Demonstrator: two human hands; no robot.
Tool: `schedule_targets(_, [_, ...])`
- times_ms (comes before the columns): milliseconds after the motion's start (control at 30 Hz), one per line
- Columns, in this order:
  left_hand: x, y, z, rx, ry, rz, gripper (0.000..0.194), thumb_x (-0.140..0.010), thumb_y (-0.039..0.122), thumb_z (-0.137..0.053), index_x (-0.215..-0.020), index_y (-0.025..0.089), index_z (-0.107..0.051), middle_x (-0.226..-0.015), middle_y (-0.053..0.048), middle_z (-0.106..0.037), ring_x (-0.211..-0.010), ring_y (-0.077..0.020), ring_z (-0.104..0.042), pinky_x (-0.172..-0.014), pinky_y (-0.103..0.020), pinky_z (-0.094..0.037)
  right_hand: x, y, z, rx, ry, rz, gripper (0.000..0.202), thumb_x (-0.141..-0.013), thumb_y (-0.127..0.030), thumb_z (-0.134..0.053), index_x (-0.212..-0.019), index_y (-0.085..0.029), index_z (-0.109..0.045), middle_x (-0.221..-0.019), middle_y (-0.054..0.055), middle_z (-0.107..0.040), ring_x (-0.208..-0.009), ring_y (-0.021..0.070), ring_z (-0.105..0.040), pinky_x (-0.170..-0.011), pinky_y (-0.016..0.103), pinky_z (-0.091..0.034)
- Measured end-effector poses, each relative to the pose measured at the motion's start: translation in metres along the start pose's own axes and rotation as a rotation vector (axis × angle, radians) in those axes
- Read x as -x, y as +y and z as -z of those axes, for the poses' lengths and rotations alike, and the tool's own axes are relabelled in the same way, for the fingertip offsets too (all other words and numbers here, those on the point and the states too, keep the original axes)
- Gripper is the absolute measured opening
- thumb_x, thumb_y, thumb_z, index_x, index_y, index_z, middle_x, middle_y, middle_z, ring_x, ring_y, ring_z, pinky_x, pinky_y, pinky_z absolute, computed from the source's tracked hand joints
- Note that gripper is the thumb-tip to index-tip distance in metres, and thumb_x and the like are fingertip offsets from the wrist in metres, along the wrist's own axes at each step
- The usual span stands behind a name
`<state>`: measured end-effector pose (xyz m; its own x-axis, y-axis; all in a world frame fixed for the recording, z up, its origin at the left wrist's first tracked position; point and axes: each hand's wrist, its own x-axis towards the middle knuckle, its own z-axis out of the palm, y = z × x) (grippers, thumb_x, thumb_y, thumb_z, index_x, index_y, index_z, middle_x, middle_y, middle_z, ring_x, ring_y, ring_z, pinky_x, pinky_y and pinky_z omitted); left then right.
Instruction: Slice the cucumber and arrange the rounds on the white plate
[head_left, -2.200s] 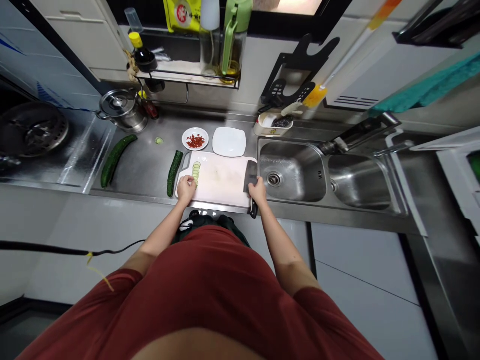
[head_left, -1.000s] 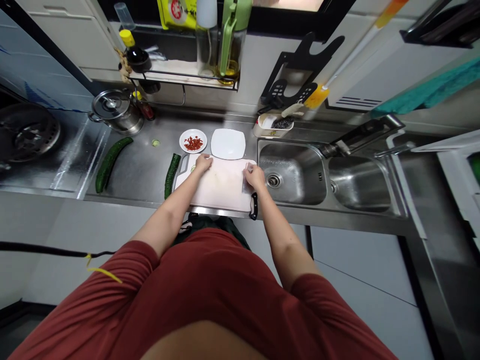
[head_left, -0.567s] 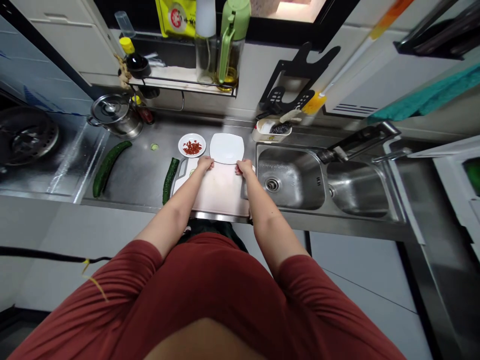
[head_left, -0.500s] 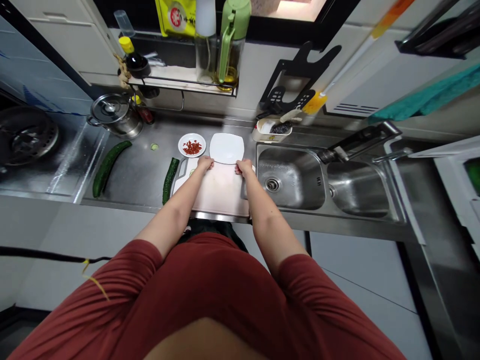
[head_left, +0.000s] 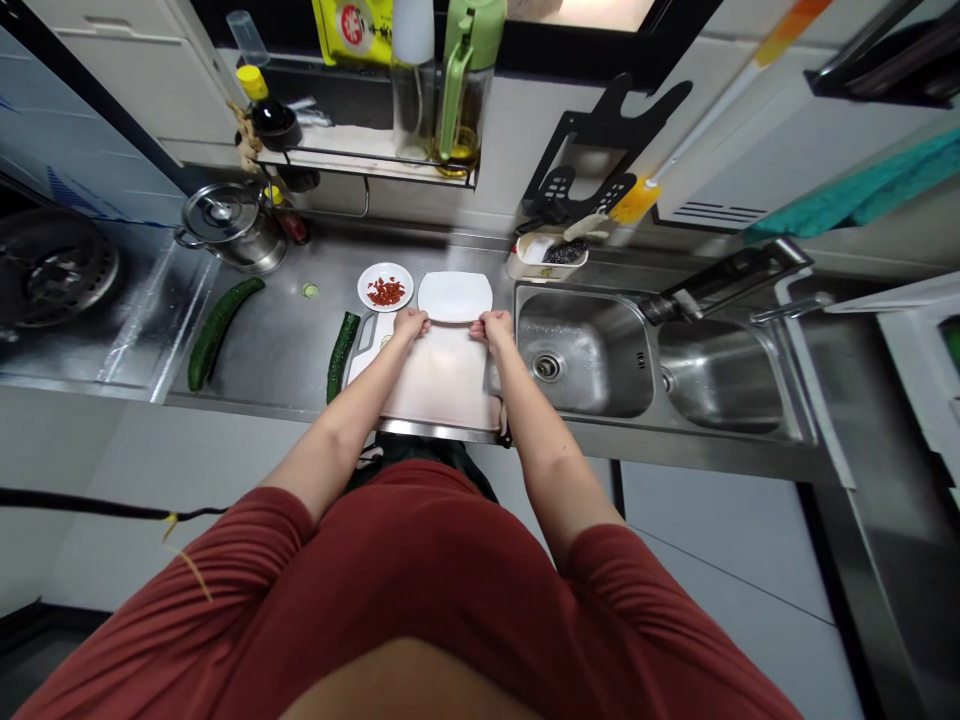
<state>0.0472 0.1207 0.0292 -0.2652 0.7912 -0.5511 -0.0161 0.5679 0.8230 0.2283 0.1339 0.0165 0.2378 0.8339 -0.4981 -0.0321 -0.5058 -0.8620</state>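
Both my hands grip the near edge of a white squarish plate [head_left: 455, 296], just beyond the cutting board [head_left: 439, 375]. My left hand [head_left: 410, 324] is closed on its near left corner. At the near right corner, the fingers of my right hand [head_left: 493, 329] are pinched on the rim. Left of the plate stands a round white dish [head_left: 367, 297] holding chopped red pieces [head_left: 386, 291]. A cut cucumber [head_left: 343, 356] lies beside the board's grey handle. Pale green slices on the board are partly hidden by my left forearm.
A whole cucumber [head_left: 222, 330] lies farther left, near a lidded steel pot [head_left: 231, 228]. To the right is a double sink [head_left: 592, 385] with a faucet [head_left: 724, 285]. A utensil holder [head_left: 544, 268] stands behind it. A wall rack [head_left: 360, 165] with bottles overhangs the counter.
The near edge of the plate looks slightly raised and tilted, with my hands still on it. The whole view has shifted a little; the other things stay put.
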Motion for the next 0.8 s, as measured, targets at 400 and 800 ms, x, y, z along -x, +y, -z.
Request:
schedule_targets(400, [0.082, -0.065, 0.034, 0.166, 0.068, -0.077, 0.014, -0.069, 0.012, -0.055, -0.078, 0.018, -0.045, -0.058, 0.003, -0.06, -0.051, -0.0071, -0.056, -0.049, -0.017, -0.039, 0.095, 0.05, 0.019, -0.137, -0.053, 0.082, 0.031, -0.071, -0.023, -0.056, -0.087, -0.026, -0.03, -0.054, -0.011, -0.056, -0.043, 0.0099, -0.056, -0.041, 0.018, -0.047])
schedule_targets(800, [0.134, -0.098, 0.065, 0.206, -0.014, -0.052, 0.023, -0.062, 0.017, -0.062, -0.075, 0.019, -0.043, -0.057, 0.004, -0.06, -0.048, -0.0078, -0.055, -0.048, -0.018, -0.042, 0.158, 0.087, 0.032, -0.187, -0.083, 0.072, 0.038, -0.067, -0.034, -0.063, -0.087, -0.026, -0.031, -0.055, -0.011, -0.057, -0.042, 0.0104, -0.056, -0.038, 0.018, -0.045])
